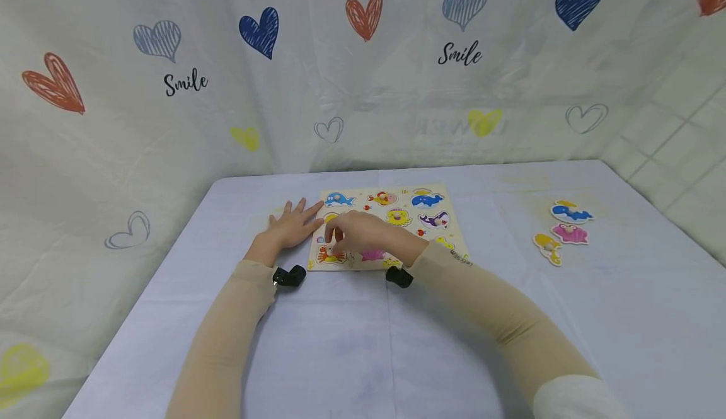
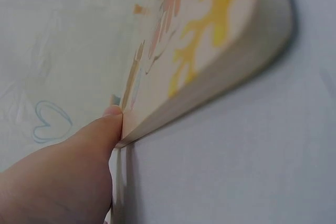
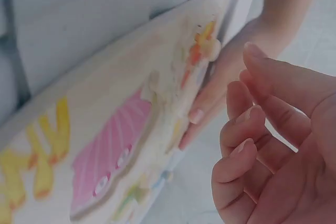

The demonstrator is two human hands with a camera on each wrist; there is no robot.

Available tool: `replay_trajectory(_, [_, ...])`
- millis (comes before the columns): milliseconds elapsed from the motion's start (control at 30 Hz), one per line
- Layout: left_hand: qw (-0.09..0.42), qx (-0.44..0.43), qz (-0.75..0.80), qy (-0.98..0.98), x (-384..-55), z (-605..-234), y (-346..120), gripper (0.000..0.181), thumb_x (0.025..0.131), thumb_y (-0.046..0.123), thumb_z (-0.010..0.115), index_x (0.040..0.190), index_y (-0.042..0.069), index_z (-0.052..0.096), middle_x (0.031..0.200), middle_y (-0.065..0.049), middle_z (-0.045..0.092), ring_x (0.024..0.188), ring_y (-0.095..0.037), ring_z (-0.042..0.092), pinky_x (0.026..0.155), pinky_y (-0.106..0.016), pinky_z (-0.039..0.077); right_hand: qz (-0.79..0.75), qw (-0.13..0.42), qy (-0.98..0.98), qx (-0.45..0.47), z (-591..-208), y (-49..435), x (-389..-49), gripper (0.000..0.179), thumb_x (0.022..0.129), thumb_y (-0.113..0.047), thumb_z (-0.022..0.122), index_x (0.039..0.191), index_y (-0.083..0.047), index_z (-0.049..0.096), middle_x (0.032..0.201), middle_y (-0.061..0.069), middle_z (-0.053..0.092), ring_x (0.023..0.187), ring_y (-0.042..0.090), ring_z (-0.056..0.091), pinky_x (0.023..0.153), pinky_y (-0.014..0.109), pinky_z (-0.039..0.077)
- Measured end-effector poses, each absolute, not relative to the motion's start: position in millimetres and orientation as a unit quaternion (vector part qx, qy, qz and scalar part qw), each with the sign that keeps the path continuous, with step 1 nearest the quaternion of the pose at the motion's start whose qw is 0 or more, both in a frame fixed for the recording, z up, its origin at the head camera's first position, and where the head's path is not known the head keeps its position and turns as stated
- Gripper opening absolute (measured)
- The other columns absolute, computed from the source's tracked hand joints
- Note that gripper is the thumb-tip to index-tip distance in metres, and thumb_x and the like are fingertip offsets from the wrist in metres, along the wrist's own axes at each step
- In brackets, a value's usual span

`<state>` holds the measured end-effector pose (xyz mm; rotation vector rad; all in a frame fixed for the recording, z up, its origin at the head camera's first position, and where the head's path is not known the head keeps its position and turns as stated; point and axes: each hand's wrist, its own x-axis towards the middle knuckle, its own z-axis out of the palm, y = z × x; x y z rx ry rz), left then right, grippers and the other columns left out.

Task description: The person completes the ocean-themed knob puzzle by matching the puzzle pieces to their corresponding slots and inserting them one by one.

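Observation:
A wooden knob puzzle board (image 1: pixel 350 268) with sea-animal pictures lies on the table. My left hand (image 1: pixel 289 225) rests flat at its left side, fingers spread; in the left wrist view the thumb (image 2: pixel 100 129) touches the board's edge. Over the lower left part of the board is my right hand (image 1: pixel 360 230), its fingers loosely bent and nothing between them. Just under those fingertips sits the orange crab piece (image 1: pixel 329 255), its pale knob (image 3: pixel 213 50) showing in the right wrist view. A pink shell picture (image 3: pixel 113 153) is beside it. My right hand hides the board's middle left.
Three loose pieces lie to the right on the white-covered table (image 1: pixel 340 356): a blue whale (image 1: pixel 571 213), a pink shell (image 1: pixel 570 234) and a yellow-orange piece (image 1: pixel 547 249). A curtain with hearts (image 1: pixel 363 91) hangs behind the table.

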<state>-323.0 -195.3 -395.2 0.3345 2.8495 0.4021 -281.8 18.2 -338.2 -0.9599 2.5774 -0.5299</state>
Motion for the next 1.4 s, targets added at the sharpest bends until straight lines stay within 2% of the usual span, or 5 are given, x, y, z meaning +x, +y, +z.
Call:
replay_trajectory(133, [0.123,0.112,0.138,0.976,-323,-394,-194,0.065,0.109,0.055,0.034,0.166,0.027,0.019,0.170,-0.021,0.003,0.152,-0.052,-0.005,0.110,-0.081,0.002,-0.203,0.161,0.900,-0.351,-328,33,-280,0.022,0.095,-0.022,0.076,0.115,-0.014,0.071,0.095,-0.002,0.065,0.089,0.016,0.059,0.077,0.026,0.050])
replay_trajectory(300, [0.124,0.107,0.138,0.977,-324,-396,-194,0.065,0.108,0.055,0.035,0.166,0.028,0.019,0.170,-0.020,0.003,0.152,-0.051,-0.005,0.111,-0.080,0.001,-0.244,0.145,0.887,-0.365,-319,57,-277,0.021,0.098,-0.020,0.073,0.117,-0.011,0.071,0.095,-0.001,0.065,0.084,0.017,0.060,0.072,0.025,0.052])
replay_trajectory(833, [0.125,0.106,0.138,0.977,-323,-397,-195,0.066,0.108,0.057,0.033,0.166,0.029,0.018,0.170,-0.019,0.001,0.152,-0.050,-0.007,0.111,-0.079,0.000,-0.311,0.034,0.888,-0.336,-312,152,-272,0.017,0.098,-0.010,0.071,0.114,-0.006,0.071,0.093,0.004,0.066,0.070,0.020,0.058,0.061,0.031,0.049])
replay_trajectory(1133, [0.122,0.107,0.136,0.977,-323,-396,-195,0.066,0.108,0.056,0.033,0.166,0.028,0.018,0.170,-0.020,0.002,0.152,-0.050,-0.006,0.111,-0.079,0.000,-0.308,0.023,0.919,-0.244,-318,211,-285,0.022,0.101,-0.014,0.068,0.120,-0.004,0.069,0.103,0.010,0.066,0.085,0.025,0.056,0.068,0.034,0.049])
replay_trajectory(1400, [0.125,0.111,0.133,0.977,-322,-395,-194,0.066,0.108,0.056,0.032,0.166,0.028,0.017,0.170,-0.020,0.002,0.152,-0.051,-0.006,0.111,-0.080,0.001,-0.320,0.021,0.926,-0.200,-324,256,-290,0.027,0.104,-0.018,0.063,0.126,-0.003,0.066,0.110,0.014,0.065,0.085,0.028,0.059,0.072,0.034,0.052])
